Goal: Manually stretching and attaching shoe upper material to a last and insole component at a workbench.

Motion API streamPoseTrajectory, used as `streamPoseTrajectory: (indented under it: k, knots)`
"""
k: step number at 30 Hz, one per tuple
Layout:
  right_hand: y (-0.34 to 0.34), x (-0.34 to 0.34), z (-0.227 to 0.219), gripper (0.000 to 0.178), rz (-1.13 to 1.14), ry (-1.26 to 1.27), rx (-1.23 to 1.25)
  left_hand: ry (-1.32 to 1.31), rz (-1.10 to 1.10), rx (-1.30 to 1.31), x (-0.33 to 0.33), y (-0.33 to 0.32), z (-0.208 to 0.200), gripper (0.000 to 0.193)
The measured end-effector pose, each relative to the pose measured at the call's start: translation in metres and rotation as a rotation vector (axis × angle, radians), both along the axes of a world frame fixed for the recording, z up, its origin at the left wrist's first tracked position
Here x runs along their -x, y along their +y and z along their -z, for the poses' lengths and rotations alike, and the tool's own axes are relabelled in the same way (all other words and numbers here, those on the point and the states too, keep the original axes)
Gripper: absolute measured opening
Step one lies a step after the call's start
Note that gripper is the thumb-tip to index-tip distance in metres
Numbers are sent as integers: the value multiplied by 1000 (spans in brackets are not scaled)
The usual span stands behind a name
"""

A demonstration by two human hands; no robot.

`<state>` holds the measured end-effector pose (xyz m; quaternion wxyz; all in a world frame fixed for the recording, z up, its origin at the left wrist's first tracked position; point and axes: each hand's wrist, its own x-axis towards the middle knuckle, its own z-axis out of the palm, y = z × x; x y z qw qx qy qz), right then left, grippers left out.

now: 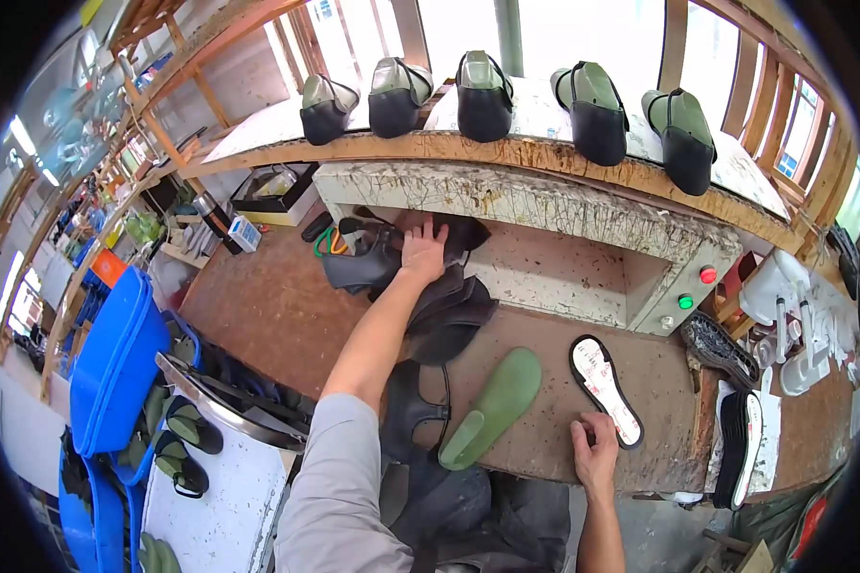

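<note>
My left hand (422,250) is stretched forward, fingers spread on a pile of dark leather shoe uppers (446,306) on the brown workbench (268,306). My right hand (597,456) rests near the bench's front edge, its fingers on the heel end of a white insole with a black rim (604,382). A green shoe last (492,409) lies between my arms, beside another dark upper (406,406).
Several lasted black shoes with green lasts (485,95) stand in a row on the wooden shelf above. A grey machine box with red (708,275) and green (685,302) buttons sits behind. Stacked soles (741,444) lie right, blue bins (115,372) left.
</note>
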<state>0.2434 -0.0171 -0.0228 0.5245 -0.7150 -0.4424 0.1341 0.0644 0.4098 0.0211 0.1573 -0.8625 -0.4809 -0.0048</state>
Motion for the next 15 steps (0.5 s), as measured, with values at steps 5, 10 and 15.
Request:
streamPoseTrajectory:
  k: [5, 10, 15]
  knots:
    - [2, 1, -4, 19, -4, -11, 16, -321, 120, 187, -7, -14, -11, 79]
    - [-8, 2, -4, 21, 18, 3, 21, -231, 178, 71, -29, -18, 12, 67]
    - [-14, 3, 0, 16, 83, -88, -17, -155, 11, -133, -43, 3, 31, 48]
